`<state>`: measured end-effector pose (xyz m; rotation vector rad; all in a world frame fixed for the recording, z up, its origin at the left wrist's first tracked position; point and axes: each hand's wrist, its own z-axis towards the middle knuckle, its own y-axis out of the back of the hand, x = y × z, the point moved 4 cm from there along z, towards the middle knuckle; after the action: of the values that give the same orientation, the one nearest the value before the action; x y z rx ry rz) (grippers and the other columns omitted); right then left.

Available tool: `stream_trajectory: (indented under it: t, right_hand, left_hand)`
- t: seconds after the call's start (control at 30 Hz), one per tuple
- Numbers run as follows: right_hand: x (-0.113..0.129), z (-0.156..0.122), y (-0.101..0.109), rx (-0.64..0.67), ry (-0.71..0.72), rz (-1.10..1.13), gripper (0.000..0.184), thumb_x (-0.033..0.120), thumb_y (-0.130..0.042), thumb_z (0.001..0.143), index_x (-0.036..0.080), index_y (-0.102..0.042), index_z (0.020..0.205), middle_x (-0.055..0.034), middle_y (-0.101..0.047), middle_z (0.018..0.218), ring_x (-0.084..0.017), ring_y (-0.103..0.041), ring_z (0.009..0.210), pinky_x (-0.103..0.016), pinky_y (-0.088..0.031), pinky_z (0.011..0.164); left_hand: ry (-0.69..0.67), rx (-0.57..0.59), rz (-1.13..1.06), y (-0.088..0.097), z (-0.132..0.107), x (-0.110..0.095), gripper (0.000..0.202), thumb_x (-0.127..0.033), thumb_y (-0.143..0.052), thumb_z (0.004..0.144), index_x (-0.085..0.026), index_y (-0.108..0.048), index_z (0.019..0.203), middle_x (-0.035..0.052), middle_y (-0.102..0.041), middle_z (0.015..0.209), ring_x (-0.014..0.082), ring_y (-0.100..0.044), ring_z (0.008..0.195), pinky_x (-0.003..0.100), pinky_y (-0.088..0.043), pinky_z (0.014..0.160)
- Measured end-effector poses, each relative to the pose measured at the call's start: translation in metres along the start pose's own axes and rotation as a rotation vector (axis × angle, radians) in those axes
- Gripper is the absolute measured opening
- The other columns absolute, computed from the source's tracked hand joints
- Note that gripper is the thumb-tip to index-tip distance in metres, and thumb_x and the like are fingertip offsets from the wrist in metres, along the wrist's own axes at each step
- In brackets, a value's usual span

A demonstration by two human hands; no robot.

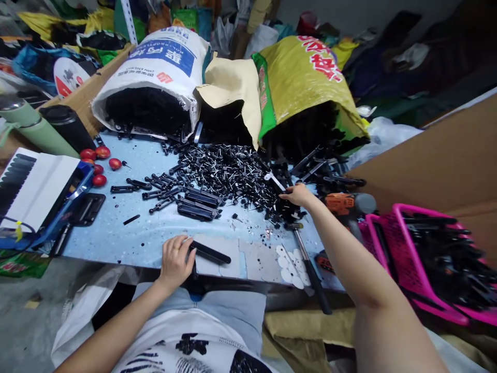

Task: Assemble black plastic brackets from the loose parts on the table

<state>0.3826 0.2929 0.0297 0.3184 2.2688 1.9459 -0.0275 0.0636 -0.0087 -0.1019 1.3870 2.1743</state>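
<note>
My left hand (pixel 176 259) is closed round the near end of a long black plastic bar (pixel 213 252), which lies on a grey board (pixel 223 269) at the table's front edge. Stretched out over the right side of the small-parts pile (pixel 229 168), my right hand (pixel 298 196) pinches a silver metal strip (pixel 276 182) with a hooked end. The pile is made of black pieces with pale pins. Left of it lie several short black jointed pieces (pixel 157 191) and longer black bars (pixel 199 207). A hammer (pixel 310 264) rests below my right forearm.
A white sack (pixel 155 67), a tan paper sack (pixel 233 83) and a yellow sack (pixel 306 77) spill black parts at the back. An orange power drill (pixel 341 203) and pink basket (pixel 411 259) stand right. Red fruits (pixel 103 152) and a green bottle (pixel 39 129) are left.
</note>
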Motion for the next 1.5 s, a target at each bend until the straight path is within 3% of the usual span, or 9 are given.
stream_trajectory:
  t: [0.1,0.23,0.4,0.53,0.63,0.77,1.03,1.33,1.5]
  right_hand:
    - [0.003,-0.037,0.006,-0.082,0.04,-0.061,0.035,0.032,-0.051,0.084,0.01,-0.061,0.11,-0.0209,-0.053,0.12,-0.03,-0.053,0.109,-0.039,-0.041,0.09]
    - [0.014,-0.092,0.014,-0.122,0.079,0.058,0.038,0.036,-0.044,0.088,0.015,-0.05,0.119,-0.0143,-0.064,0.098,-0.028,-0.061,0.087,-0.036,-0.044,0.074]
    - [0.052,-0.175,-0.011,-0.009,0.395,0.209,0.035,0.049,-0.046,0.087,0.02,-0.05,0.106,-0.0073,-0.067,0.082,-0.021,-0.06,0.064,-0.027,-0.04,0.058]
    - [0.091,-0.237,-0.038,0.077,0.635,0.141,0.03,0.043,-0.05,0.087,0.02,-0.051,0.106,-0.0058,-0.067,0.076,-0.02,-0.062,0.067,-0.026,-0.039,0.06]
    - [0.111,-0.264,-0.044,0.142,0.792,0.234,0.037,0.048,-0.042,0.091,0.02,-0.048,0.116,-0.0078,-0.068,0.091,-0.02,-0.063,0.08,-0.027,-0.041,0.067]
    - [0.115,-0.268,-0.052,0.252,0.923,0.217,0.038,0.051,-0.034,0.094,0.021,-0.05,0.112,-0.0057,-0.066,0.09,-0.018,-0.062,0.081,-0.025,-0.04,0.068]
    - [0.12,-0.257,-0.078,0.038,0.925,-0.032,0.033,0.046,-0.039,0.094,0.018,-0.056,0.097,-0.0064,-0.061,0.086,-0.016,-0.057,0.075,-0.025,-0.031,0.06]
    - [0.11,-0.263,-0.061,-0.139,0.877,-0.036,0.032,0.045,-0.04,0.094,0.018,-0.057,0.089,-0.0041,-0.061,0.081,-0.015,-0.052,0.074,-0.026,-0.025,0.06]
    - [0.12,-0.275,-0.036,-0.261,0.92,-0.095,0.028,0.035,-0.039,0.096,0.018,-0.059,0.087,-0.0057,-0.06,0.077,-0.016,-0.048,0.073,-0.029,-0.021,0.061]
  left_hand:
    - [-0.226,0.281,-0.029,-0.005,0.016,-0.02,0.035,-0.031,-0.052,0.088,-0.017,-0.053,0.12,0.0125,-0.06,0.113,0.027,-0.051,0.112,0.048,-0.033,0.098]
    - [-0.359,0.505,0.031,-0.016,0.026,-0.027,0.03,-0.019,-0.045,0.091,-0.017,-0.054,0.119,0.0091,-0.063,0.095,0.0216,-0.058,0.092,0.039,-0.04,0.083]
    - [-0.185,0.453,0.004,-0.011,0.03,-0.016,0.025,-0.023,-0.047,0.091,-0.016,-0.056,0.113,0.0105,-0.062,0.095,0.0234,-0.058,0.091,0.039,-0.042,0.081]
    - [-0.104,0.313,-0.372,0.004,0.034,-0.034,0.041,-0.037,-0.05,0.09,-0.017,-0.047,0.126,0.0116,-0.059,0.111,0.0229,-0.054,0.104,0.036,-0.044,0.089]
    - [-0.1,0.267,-0.58,0.009,0.035,-0.049,0.034,-0.037,-0.048,0.091,-0.017,-0.052,0.118,0.0087,-0.061,0.099,0.0196,-0.057,0.094,0.033,-0.046,0.085]
    - [-0.108,0.345,-0.555,0.004,0.036,-0.047,0.039,-0.034,-0.04,0.094,-0.016,-0.044,0.128,0.0113,-0.058,0.109,0.0198,-0.057,0.098,0.034,-0.046,0.087]
    - [-0.192,0.721,-0.059,-0.022,0.046,-0.036,0.061,-0.062,-0.048,0.082,-0.016,-0.05,0.122,0.0134,-0.057,0.111,0.03,-0.049,0.108,0.043,-0.04,0.089]
    - [-0.233,0.671,-0.01,-0.026,0.048,-0.046,0.063,-0.066,-0.059,0.07,-0.017,-0.049,0.107,0.0102,-0.057,0.099,0.0278,-0.055,0.095,0.038,-0.042,0.08]
    - [-0.279,0.602,-0.054,-0.025,0.04,-0.043,0.048,-0.061,-0.049,0.081,-0.018,-0.048,0.101,0.008,-0.059,0.092,0.0235,-0.059,0.085,0.032,-0.044,0.07]
